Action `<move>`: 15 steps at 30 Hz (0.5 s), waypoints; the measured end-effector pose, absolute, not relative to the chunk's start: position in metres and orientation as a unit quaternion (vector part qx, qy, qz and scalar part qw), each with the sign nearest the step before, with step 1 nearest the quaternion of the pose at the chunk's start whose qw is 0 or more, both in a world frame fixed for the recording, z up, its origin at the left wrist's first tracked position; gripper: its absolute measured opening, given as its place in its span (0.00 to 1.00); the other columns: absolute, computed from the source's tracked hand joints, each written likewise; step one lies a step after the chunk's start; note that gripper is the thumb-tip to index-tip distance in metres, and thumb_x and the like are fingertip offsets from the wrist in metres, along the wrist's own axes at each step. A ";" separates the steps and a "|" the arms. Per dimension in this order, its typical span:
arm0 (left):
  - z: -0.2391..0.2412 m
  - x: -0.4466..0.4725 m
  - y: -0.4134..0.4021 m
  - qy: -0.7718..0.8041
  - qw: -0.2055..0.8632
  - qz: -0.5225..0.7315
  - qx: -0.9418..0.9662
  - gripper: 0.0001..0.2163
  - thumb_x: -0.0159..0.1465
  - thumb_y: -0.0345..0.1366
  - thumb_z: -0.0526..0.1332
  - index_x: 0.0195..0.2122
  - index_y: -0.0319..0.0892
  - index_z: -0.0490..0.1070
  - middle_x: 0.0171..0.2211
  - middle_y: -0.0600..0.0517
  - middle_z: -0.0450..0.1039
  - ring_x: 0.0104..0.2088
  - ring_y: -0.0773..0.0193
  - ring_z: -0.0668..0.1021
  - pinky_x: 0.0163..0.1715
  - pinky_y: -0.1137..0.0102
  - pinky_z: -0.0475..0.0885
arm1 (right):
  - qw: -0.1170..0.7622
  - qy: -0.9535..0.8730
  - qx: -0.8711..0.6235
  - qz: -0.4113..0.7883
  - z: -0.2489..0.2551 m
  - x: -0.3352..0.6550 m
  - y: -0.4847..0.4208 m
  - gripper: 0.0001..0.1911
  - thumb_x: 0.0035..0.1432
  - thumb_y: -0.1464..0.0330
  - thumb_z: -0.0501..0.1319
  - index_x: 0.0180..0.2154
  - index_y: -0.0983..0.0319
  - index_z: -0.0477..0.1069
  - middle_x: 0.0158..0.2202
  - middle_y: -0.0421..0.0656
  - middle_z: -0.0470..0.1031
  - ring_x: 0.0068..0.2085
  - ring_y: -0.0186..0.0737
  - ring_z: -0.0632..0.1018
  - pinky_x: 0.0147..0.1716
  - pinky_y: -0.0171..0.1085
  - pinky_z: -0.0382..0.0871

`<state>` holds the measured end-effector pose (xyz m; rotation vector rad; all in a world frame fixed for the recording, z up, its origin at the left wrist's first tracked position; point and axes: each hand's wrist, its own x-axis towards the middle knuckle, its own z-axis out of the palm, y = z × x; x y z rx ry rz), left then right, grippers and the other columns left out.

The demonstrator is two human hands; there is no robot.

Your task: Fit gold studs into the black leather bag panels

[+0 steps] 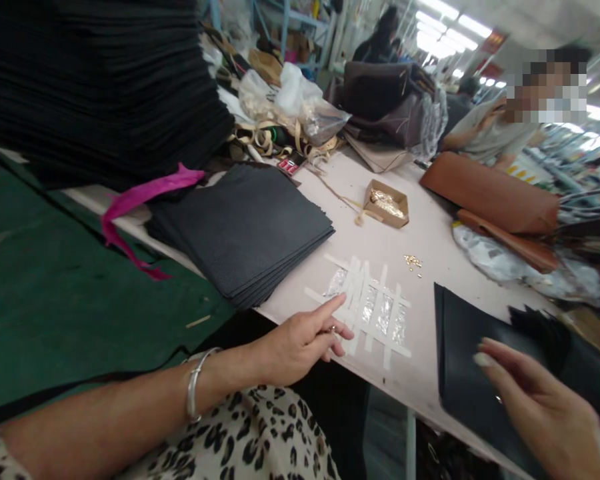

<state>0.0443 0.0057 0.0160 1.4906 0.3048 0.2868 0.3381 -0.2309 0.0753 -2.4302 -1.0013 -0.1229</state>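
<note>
My left hand (317, 337) is over the near edge of the pale table, index finger stretched out and the others loosely bent, holding nothing I can see. Beneath and beyond its fingertips, white tape strips (365, 300) lie across shiny clear plastic on the tabletop. My right hand (540, 400) hovers above a stack of smooth black sheets (473, 340) at the right, thumb and index finger pressed together. Whatever may be between them is too small or hidden. A thick pile of dark textured sheets (250, 223) lies to the left of the tape.
Small gold metal pieces (413, 261) lie near a cardboard box (387, 204) holding more. A tall black stack (95, 87) with a pink strip (140, 200) stands left. Brown leather bags (490, 190) and a person (495, 127) are at the far right.
</note>
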 end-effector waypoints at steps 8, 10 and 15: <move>0.030 0.025 0.021 0.104 0.782 0.083 0.609 0.38 0.66 0.26 0.53 0.72 0.44 0.31 0.48 0.45 0.75 0.38 0.67 0.78 0.37 0.70 0.74 | 0.324 -0.700 -0.615 0.164 0.070 0.192 -0.101 0.20 0.66 0.74 0.56 0.56 0.51 0.69 0.47 0.45 0.74 0.44 0.39 0.78 0.42 0.38 0.74; 0.031 0.017 0.027 0.102 0.771 0.064 0.625 0.39 0.66 0.25 0.54 0.72 0.45 0.31 0.44 0.49 0.76 0.33 0.70 0.77 0.38 0.69 0.74 | 0.304 -0.732 -0.583 0.180 0.072 0.187 -0.089 0.23 0.67 0.76 0.55 0.59 0.50 0.67 0.45 0.45 0.74 0.41 0.38 0.77 0.38 0.37 0.75; 0.025 -0.007 0.041 0.061 0.833 0.057 0.547 0.40 0.65 0.25 0.55 0.72 0.45 0.30 0.43 0.50 0.75 0.39 0.65 0.80 0.38 0.69 0.75 | 0.267 -0.783 -0.524 0.202 0.074 0.177 -0.061 0.17 0.65 0.76 0.56 0.51 0.54 0.72 0.35 0.43 0.74 0.33 0.36 0.76 0.29 0.34 0.73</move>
